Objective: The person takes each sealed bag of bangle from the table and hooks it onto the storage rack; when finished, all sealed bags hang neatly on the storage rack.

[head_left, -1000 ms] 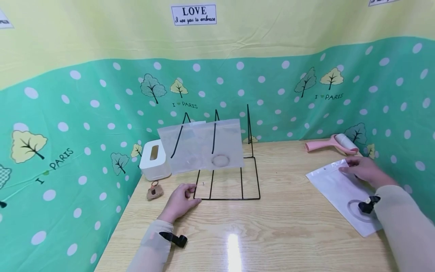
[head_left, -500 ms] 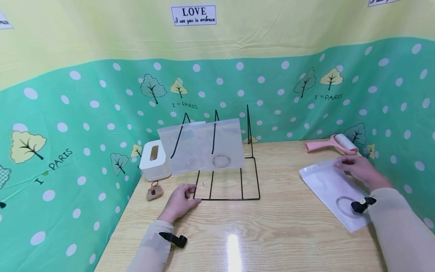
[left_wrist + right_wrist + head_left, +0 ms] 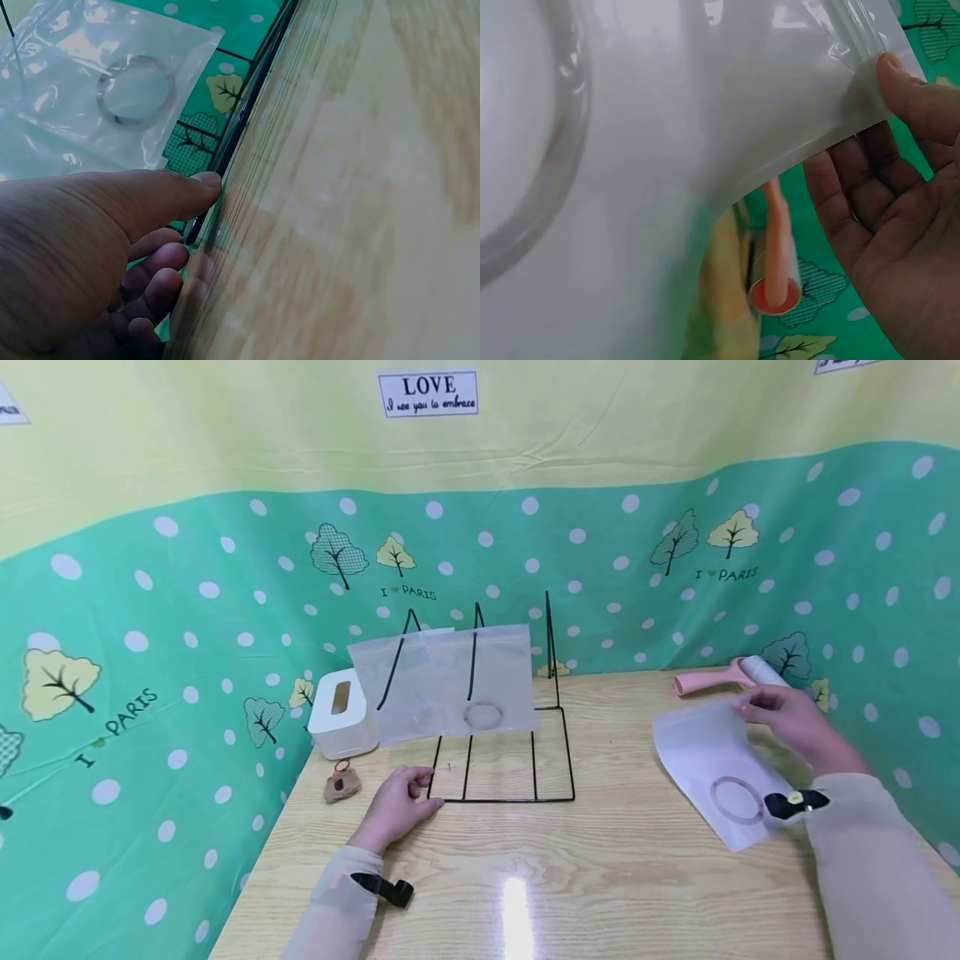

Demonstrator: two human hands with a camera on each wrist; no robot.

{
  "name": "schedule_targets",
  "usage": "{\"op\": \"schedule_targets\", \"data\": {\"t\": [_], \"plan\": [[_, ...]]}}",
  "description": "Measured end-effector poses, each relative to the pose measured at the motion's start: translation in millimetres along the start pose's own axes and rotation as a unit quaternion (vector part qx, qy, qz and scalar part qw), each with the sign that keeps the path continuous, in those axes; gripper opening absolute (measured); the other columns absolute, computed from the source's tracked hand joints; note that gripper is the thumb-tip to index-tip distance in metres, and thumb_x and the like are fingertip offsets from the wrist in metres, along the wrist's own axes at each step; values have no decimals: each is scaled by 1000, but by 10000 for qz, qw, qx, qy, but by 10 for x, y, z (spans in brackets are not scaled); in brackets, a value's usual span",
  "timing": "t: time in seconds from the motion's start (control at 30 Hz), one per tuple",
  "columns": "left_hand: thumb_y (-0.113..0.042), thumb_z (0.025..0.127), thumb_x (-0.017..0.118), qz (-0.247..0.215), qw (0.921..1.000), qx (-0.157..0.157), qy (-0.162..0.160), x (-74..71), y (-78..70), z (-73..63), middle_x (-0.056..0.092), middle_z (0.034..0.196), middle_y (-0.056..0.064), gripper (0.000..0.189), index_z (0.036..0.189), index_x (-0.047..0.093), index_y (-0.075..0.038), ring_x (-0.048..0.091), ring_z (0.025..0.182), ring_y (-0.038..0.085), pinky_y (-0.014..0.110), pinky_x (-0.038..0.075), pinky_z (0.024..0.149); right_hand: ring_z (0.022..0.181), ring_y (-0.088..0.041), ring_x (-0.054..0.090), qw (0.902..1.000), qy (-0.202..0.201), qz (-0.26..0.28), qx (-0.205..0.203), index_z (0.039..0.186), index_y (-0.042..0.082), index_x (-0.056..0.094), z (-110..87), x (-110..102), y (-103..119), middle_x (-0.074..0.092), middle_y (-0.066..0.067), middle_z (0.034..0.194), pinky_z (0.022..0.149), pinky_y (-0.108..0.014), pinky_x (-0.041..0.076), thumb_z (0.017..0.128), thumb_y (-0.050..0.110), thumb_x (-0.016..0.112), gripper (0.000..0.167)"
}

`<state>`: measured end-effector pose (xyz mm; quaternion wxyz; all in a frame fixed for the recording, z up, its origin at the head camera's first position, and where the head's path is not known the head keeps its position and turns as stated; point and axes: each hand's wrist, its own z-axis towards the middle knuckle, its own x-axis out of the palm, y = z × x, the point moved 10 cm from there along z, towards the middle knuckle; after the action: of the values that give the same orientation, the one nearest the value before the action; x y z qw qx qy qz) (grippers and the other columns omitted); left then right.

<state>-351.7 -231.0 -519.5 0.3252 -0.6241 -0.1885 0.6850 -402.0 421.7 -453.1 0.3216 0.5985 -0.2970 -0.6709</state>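
Observation:
My right hand (image 3: 783, 722) pinches the upper right corner of a translucent white zip bag (image 3: 693, 747) between thumb and fingers, above the table's right side. Inside the bag lies a bangle-like ring (image 3: 737, 800). The right wrist view shows the bag (image 3: 652, 150) up close, its zip edge by the thumb. My left hand (image 3: 397, 806) holds the front left corner of a black wire rack (image 3: 501, 800), thumb against the wire and fingers curled below. Translucent bags (image 3: 442, 681) overlap on the rack's uprights; a ring (image 3: 483, 716) shows in one.
A white tissue box (image 3: 341, 714) stands left of the rack, with a small brown keychain pouch (image 3: 342, 783) in front. At the back right lies a pink-handled lint roller (image 3: 708, 679). Patterned green and yellow cloth (image 3: 600, 552) hangs round the table (image 3: 600, 877).
My right hand has moved a little left and back, lifting the zip bag off the table and drawing it leftwards. The left hand, the rack and its bags have stayed in place.

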Motion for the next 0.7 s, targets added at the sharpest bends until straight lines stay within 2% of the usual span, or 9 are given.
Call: {"op": "schedule_targets", "data": {"t": [0.2, 0.43, 0.7], "plan": [[-24, 85, 90, 8, 10000, -14, 31, 2, 8, 6, 59, 102, -1, 54, 132, 70, -8, 53, 86, 15, 38, 46, 81, 89, -7, 58, 9991, -169, 143, -353, 119, -3, 68, -40, -41, 320, 69, 9, 99, 73, -25, 52, 104, 31, 68, 37], [-24, 85, 90, -15, 10000, -46, 28, -3, -2, 4, 60, 102, -1, 54, 132, 70, -8, 53, 86, 16, 39, 46, 81, 79, -8, 61, 9921, -267, 710, -1001, 110, -5, 70, -114, -167, 683, 70, 9, 92, 67, -19, 50, 102, 7, 69, 14], [-23, 85, 90, 11, 10000, 16, 9, 4, -2, 8, 60, 102, -1, 53, 132, 70, -6, 53, 86, 15, 37, 46, 79, 82, -8, 60, 9908, -576, 640, -1044, 112, -6, 70, -273, -291, 1030, 68, 15, 99, 68, -19, 52, 100, 7, 71, 18]]}}
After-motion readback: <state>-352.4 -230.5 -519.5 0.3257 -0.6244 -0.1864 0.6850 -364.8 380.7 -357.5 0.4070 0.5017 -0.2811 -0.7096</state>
